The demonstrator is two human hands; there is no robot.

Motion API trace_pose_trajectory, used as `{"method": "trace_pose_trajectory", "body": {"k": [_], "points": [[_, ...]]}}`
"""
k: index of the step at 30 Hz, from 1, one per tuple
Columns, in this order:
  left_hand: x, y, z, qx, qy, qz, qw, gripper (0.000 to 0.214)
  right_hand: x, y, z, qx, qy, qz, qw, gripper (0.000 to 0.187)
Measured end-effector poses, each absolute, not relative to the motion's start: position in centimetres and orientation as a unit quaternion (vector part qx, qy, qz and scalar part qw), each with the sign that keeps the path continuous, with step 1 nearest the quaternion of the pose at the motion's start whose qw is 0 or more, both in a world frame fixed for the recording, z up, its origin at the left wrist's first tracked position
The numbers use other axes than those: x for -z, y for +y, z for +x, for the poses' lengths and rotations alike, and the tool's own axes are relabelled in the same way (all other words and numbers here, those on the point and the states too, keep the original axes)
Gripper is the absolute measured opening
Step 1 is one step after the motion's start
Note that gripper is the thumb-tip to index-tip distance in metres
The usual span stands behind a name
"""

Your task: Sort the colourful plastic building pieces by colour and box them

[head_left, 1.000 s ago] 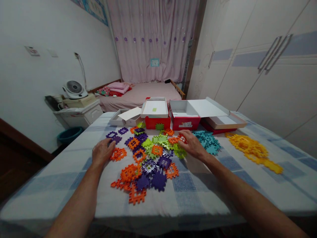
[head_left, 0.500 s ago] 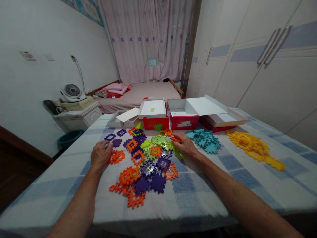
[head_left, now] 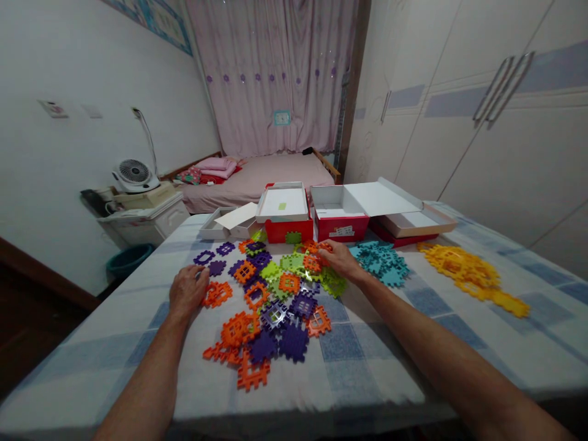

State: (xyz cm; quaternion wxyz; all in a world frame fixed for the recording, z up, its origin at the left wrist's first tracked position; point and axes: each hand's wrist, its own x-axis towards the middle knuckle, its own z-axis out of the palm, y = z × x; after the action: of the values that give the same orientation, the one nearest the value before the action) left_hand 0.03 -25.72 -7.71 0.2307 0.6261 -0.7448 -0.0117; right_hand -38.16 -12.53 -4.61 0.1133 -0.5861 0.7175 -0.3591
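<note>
My right hand (head_left: pixel 339 257) is closed on orange plastic interlocking pieces (head_left: pixel 313 261) at the far right of the mixed pile. Lime-green pieces (head_left: pixel 334 282) lie under and beside that hand. My left hand (head_left: pixel 186 290) rests on the cloth with its fingers loosely bent and apart, beside a small group of orange pieces (head_left: pixel 218 294). Just beyond its fingertips is a solid purple piece (head_left: pixel 217 267). Between my hands spreads a jumble of orange, purple and green pieces, some with window-like cut-outs, such as a purple window piece (head_left: pixel 303 304).
To the right lie a teal heap (head_left: pixel 381 263) and a yellow heap (head_left: pixel 459 266). Behind the pieces stand a red box (head_left: pixel 288 231) with a white tray on top, an open red box (head_left: pixel 340 228) and a shallow lid (head_left: pixel 422 220). A checked cloth (head_left: pixel 367 361) covers the table.
My right hand has shifted slightly left and away from me over the pile's edge, with orange pieces at its fingers. My left hand stays nearly in place; the view has tilted slightly.
</note>
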Motion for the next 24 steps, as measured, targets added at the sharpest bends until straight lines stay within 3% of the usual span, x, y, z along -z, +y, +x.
{"method": "trace_pose_trajectory", "body": {"k": [10,16,21,24], "points": [[8.1,-26.4,0.4,0.02,-0.746,0.629,0.218,0.052,5.0,-15.7,-37.8,0.279,0.777,-0.556,0.094,0.021],[8.2,-26.3,0.2,0.014,-0.751,0.623,0.218,0.05,5.3,-15.8,-38.7,0.26,0.781,-0.558,0.101,0.029],[8.2,-26.2,0.3,0.004,-0.75,0.623,0.223,0.048,5.9,-16.1,-39.0,0.294,0.77,-0.556,0.104,0.026],[8.3,-26.2,0.3,0.005,-0.752,0.62,0.225,0.048,6.1,-15.7,-39.0,0.35,0.757,-0.543,0.094,0.034]]}}
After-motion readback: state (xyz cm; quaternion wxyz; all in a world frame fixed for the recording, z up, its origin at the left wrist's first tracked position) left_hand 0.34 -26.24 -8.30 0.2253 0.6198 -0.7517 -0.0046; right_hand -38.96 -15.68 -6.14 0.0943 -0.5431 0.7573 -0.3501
